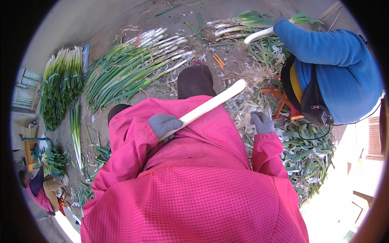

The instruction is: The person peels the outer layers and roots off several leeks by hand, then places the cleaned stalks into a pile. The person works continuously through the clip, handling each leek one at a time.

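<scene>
My left hand (165, 126), in a grey dotted glove, is closed around a long peeled white Welsh onion (215, 103). Its white root end points up and to the right, and its lower end disappears behind my hand and pink sleeve. My right hand (262, 122), gloved alike, has its fingers curled in and nothing visible in them. It is above a heap of stripped leaves and papery skins (243, 117), apart from the onion. Unpeeled Welsh onions (136, 63) lie in a large pile on the floor beyond my knees.
Orange-handled pliers or cutters (218, 60) lie past my foot. At right, a co-worker in a blue top (337, 51) holds another onion (258, 35) beside an orange folding stool (279, 103). Tied onion bundles (62, 85) lean at left. Another person (42, 191) sits lower left.
</scene>
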`<action>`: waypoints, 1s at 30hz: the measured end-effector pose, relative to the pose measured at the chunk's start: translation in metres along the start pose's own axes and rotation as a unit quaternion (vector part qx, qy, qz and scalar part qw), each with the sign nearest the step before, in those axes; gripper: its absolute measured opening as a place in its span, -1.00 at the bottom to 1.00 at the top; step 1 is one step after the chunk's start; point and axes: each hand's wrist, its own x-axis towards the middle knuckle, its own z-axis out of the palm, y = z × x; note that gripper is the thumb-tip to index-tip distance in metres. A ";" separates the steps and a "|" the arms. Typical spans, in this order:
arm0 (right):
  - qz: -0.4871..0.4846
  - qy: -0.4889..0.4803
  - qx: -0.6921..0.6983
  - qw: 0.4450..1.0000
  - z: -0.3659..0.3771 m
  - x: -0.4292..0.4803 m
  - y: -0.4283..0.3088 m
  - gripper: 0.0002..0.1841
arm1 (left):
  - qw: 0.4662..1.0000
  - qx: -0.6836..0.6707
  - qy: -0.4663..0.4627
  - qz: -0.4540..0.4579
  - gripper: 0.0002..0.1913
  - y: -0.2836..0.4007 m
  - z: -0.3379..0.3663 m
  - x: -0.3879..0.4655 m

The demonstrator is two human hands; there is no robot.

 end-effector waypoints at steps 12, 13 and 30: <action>-0.012 0.013 0.255 0.967 0.018 0.005 -0.089 -0.58 | 0.982 0.169 0.055 0.062 -0.54 -0.019 0.009 0.013; -0.018 0.024 0.250 0.968 0.019 0.008 -0.089 -0.59 | 0.980 0.177 0.061 0.063 -0.54 -0.021 0.009 0.013; -0.097 0.019 0.119 0.988 0.018 -0.015 -0.040 -0.59 | 0.992 -0.094 -0.078 0.019 -0.61 0.002 -0.005 -0.006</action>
